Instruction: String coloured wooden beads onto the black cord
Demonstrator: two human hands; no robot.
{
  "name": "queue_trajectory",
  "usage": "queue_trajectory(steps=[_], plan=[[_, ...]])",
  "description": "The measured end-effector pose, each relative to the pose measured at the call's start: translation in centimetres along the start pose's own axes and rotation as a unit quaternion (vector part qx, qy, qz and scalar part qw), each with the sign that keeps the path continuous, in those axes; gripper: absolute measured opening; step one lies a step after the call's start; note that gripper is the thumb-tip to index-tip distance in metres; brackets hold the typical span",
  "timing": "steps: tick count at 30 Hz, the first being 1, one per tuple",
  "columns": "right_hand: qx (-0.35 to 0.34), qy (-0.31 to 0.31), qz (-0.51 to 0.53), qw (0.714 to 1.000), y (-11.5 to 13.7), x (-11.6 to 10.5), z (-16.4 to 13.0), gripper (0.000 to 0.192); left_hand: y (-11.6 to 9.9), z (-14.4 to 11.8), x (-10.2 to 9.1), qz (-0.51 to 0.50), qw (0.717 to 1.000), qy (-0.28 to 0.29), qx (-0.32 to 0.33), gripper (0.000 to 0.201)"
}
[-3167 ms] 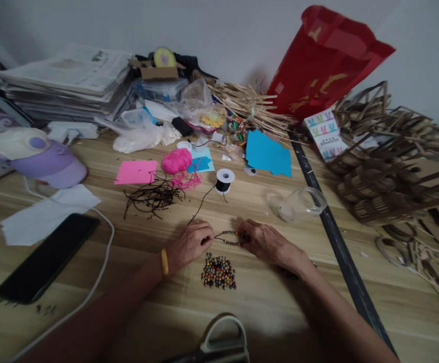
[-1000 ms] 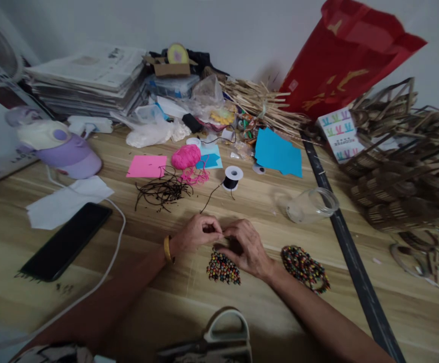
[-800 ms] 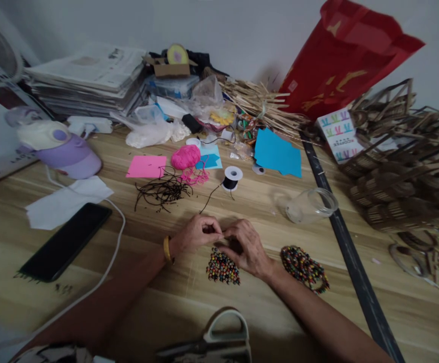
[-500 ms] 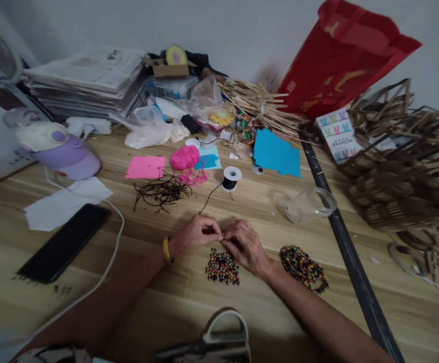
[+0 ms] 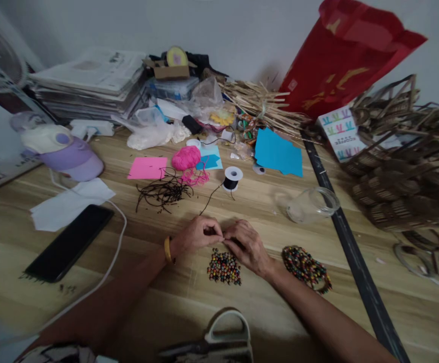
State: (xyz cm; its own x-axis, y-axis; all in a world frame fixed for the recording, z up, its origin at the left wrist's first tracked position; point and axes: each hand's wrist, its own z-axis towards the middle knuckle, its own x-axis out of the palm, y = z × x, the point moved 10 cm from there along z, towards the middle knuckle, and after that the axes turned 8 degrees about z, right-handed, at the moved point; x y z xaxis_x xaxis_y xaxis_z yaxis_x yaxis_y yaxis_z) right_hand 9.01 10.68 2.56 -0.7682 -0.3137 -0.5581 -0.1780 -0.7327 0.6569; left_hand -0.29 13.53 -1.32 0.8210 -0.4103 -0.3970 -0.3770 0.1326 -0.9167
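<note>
Head view: my hands meet on the table (image 5: pixel 264 201).
Left hand (image 5: pixel 196 235): fingers pinched on the black cord (image 5: pixel 208 197).
Right hand (image 5: pixel 246 245): fingertips closed against the left's.
Loose beads (image 5: pixel 224 267): just under both hands.
Spool (image 5: pixel 232 178): beyond, cord attached.

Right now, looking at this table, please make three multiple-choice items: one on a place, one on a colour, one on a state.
1. Where is the loose bead pile?
A. Just below the hands
B. Inside the jar
C. On the phone

2. What colour is the yarn ball?
A. Green
B. Pink
C. White

3. How is the jar lying?
A. Upright, lidded
B. Upside down
C. On its side, open

Answers: 1 A, it lies below the left hand and right hand; 2 B, plainly pink; 3 C, its open mouth faces sideways.
</note>
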Motion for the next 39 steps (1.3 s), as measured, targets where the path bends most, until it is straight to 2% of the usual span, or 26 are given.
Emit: queue_trajectory(steps=[13,18,24,28,34,39], plan=[[0.009,0.004,0.014,1.000,0.1,-0.2,0.2,0.009,-0.4,-0.1,0.0,0.027,1.000,0.011,0.002,0.009],[0.014,0.002,0.010,1.000,-0.1,-0.2,0.2,0.010,-1.4,-0.2,-0.4,0.093,0.995,0.028,0.016,0.010],[0.022,-0.010,0.022,0.999,-0.2,-0.6,0.2,0.011,-2.0,-0.8,0.6,0.237,0.961,0.111,0.092,0.003],[0.024,-0.014,0.027,0.999,0.0,-0.8,0.4,0.011,-1.8,-1.0,1.4,0.295,0.939,0.127,0.122,0.006],[0.027,-0.023,0.029,0.999,-0.4,-0.8,0.2,0.011,-2.0,-1.2,1.7,0.325,0.928,0.126,0.133,0.007],[0.064,-0.043,0.044,0.996,-1.3,-1.1,0.0,0.012,-2.0,-1.1,1.3,0.293,0.940,0.121,0.123,0.009]])
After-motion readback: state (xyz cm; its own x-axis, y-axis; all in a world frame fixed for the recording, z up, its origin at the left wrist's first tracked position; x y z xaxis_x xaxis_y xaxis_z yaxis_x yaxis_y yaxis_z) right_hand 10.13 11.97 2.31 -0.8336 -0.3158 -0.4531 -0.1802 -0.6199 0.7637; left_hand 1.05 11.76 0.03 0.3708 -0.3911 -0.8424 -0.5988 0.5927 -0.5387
